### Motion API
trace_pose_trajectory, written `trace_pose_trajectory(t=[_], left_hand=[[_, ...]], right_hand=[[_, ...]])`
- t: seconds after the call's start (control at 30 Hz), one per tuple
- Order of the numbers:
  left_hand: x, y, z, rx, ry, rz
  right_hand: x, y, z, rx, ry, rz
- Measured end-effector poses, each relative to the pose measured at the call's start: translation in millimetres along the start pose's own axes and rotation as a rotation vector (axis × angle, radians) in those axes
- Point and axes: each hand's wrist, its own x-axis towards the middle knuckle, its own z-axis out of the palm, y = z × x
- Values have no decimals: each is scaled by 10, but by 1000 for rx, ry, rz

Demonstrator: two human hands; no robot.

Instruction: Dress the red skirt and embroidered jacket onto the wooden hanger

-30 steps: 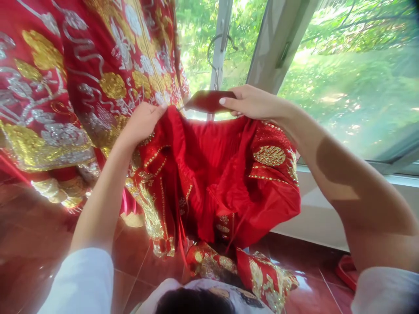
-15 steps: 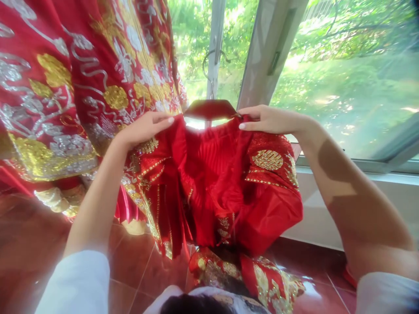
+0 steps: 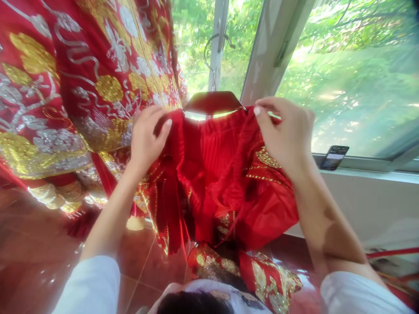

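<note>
A red garment with gold embroidery hangs bunched from a dark red hanger, whose metal hook rises in front of the window frame. My left hand is closed on the garment's top edge at the left end of the hanger. My right hand pinches the top edge at the hanger's right end. The fabric sags between my two hands and drops to the floor.
A large red robe with gold and silver embroidery hangs at the left. More embroidered red cloth lies on the red tiled floor. A phone rests on the window sill. Green trees show outside the glass.
My right hand has turned and moved down to grip the garment's edge at the hanger's right end. My left hand curled tighter on the left edge. The view shifted, showing the phone.
</note>
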Motion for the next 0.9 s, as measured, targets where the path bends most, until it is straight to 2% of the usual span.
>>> trace_pose_trajectory(t=[0.07, 0.1, 0.13, 0.2, 0.27, 0.3, 0.37, 0.4, 0.47, 0.53, 0.63, 0.7, 0.8, 0.9], left_hand=[[-427, 212, -38, 102, 235, 58], [-692, 343, -16, 50, 322, 27], [-972, 483, 41, -36, 410, -10], [-1502, 757, 261, -89, 260, -118], [-1901, 964, 583, -115, 71, -231], [-2033, 1022, 758, -131, 16, -264], [-2165, 1036, 1086, -141, -78, -375], [-2177, 997, 1224, -98, -108, -448], [-2127, 872, 1427, 33, -190, -577], [-2034, 745, 1539, 137, -281, -630], [-1947, 672, 1594, 134, -389, -608], [-1994, 723, 1596, 108, -442, -586], [-2269, 893, 1562, 57, -491, -573], [-2697, 1083, 1471, 7, -491, -593]], right_hand=[[-488, -103, -63, -49, 132, -18], [-758, -148, -74, -54, 195, 7], [-1024, -181, -68, -54, 187, 95], [-1488, -197, 3, -55, 99, 303], [-1801, -154, 127, -7, -92, 549], [-1894, -123, 193, 67, -196, 659], [-1977, -66, 299, 275, -361, 808], [-1981, -48, 327, 370, -403, 840], [-1951, -35, 322, 473, -376, 853], [-1909, -39, 252, 465, -250, 847], [-1870, -50, 133, 432, -74, 826], [-1864, -59, 99, 434, -98, 780], [-1867, -98, 105, 460, -166, 674], [-1870, -208, 123, 472, -130, 597]])
